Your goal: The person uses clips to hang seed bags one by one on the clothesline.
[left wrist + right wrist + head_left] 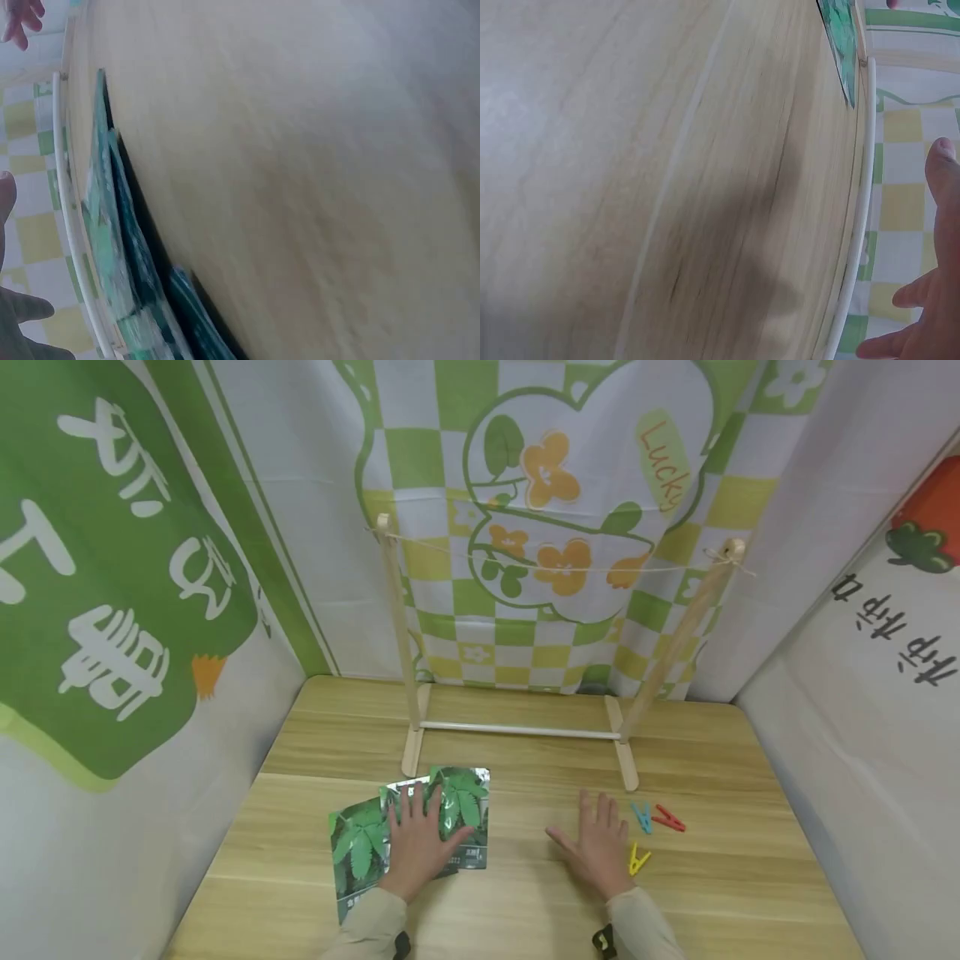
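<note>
My left hand [417, 843] hovers with spread fingers over three overlapping flat green packets printed with leaves. The left packet [352, 852] and right packet [471, 814] show well; the hand hides much of the middle one. From the left wrist, a gap shows between its fingers [22, 307] and the packets [112, 247]. Held apart over the bare wood to the right, my right hand [597, 843] has its fingers extended and grips nothing. Just right of it lie a blue clothespin [642, 818], a red clothespin [669, 817] and a yellow clothespin [638, 860].
Behind the hands stands a wooden rack with a left post [401, 627] and a right post [678, 643]. A thin string [525, 563] spans their tops, a white rod [517, 730] their feet. Printed cloth [300, 527] encloses the wooden table [750, 877] at the back and sides.
</note>
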Motion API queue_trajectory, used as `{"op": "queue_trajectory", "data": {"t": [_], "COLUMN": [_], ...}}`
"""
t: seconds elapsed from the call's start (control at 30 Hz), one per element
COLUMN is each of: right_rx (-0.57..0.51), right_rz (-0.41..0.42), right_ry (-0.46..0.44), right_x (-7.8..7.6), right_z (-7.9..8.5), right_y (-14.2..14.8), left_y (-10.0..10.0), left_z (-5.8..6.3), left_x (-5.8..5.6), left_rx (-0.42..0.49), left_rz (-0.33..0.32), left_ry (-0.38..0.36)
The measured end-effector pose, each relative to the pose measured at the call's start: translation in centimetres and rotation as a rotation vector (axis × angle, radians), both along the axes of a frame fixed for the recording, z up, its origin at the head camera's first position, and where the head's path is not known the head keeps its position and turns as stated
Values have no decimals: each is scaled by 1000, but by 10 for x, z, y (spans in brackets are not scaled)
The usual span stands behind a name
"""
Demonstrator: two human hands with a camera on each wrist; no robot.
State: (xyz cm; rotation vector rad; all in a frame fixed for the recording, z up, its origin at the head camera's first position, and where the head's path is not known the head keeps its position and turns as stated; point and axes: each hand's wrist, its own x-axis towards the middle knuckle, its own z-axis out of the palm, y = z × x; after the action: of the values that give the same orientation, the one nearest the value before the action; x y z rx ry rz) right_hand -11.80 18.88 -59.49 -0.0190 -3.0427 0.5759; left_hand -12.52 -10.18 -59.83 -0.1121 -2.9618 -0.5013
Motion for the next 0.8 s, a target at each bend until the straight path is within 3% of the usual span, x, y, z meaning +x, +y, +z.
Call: {"op": "queue_trajectory", "data": {"t": [0.2,0.8], "right_rx": [-30,-38], "right_rz": [-20,-101], "right_ry": [-64,-130], "right_x": [3,9], "right_z": [0,0], "right_y": [11,40], "left_y": [-11,-39], "left_z": [-2,-4], "left_x": [2,2], "left_rx": [15,53], "left_rz": [24,103], "left_ry": [-21,-92]}}
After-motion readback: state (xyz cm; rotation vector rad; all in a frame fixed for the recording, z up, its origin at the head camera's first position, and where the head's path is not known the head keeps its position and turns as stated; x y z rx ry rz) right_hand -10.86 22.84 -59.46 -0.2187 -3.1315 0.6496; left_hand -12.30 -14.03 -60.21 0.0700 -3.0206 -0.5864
